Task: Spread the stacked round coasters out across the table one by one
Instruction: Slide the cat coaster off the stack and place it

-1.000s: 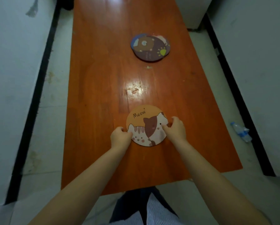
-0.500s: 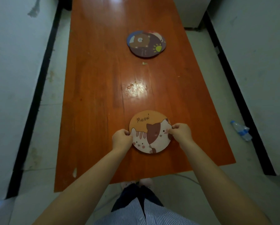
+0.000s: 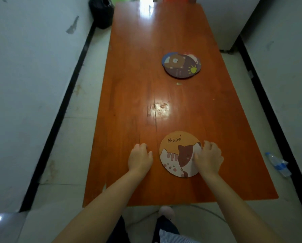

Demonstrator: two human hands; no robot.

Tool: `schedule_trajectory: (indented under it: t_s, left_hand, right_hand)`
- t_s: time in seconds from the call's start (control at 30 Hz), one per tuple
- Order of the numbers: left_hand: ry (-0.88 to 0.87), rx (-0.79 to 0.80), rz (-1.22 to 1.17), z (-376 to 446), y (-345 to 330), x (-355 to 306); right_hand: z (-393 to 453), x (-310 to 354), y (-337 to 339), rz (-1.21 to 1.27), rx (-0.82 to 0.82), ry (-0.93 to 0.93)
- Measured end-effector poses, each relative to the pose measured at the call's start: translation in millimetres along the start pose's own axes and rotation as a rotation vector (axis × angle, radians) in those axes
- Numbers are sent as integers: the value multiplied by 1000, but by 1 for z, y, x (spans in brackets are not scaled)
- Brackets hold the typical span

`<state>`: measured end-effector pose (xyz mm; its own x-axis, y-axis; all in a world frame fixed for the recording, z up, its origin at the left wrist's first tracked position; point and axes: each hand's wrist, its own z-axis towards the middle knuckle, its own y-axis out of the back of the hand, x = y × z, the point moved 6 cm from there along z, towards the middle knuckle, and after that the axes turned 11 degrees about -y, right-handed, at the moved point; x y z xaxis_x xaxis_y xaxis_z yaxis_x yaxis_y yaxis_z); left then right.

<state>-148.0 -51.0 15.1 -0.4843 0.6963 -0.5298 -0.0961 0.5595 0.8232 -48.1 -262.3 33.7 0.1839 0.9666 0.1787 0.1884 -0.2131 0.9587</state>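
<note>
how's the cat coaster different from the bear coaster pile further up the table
The cat coaster lies alone near the table's close end; the bear coaster pile sits farther up, with other coasters' edges peeking from under it. The cat coaster is orange and white with "Meow"; the bear one is dark purple. The right hand rests on the cat coaster; nothing touches the pile. Both are round and flat.

One cat coaster (image 3: 177, 155) lies alone in the lower middle of the frame. One stack of coasters (image 3: 181, 65) sits in the upper middle; at least three overlapping discs seem to show, though the exact number cannot be told. One table (image 3: 129, 102) holds them. Two hands appear: one left hand (image 3: 140, 158), one right hand (image 3: 209, 157). One plastic bottle (image 3: 277, 163) lies at the right edge.
</note>
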Motion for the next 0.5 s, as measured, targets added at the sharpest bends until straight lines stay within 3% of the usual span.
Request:
schedule_trajectory:
  t_s: [0.2,0.5]
  left_hand:
    - [-266,23,344,47,89,80]
    - [-477,211,538,107,191,195]
  right_hand:
    - [-52,144,-34,39,-9,301]
    - [-100,288,-88,106,125,112]
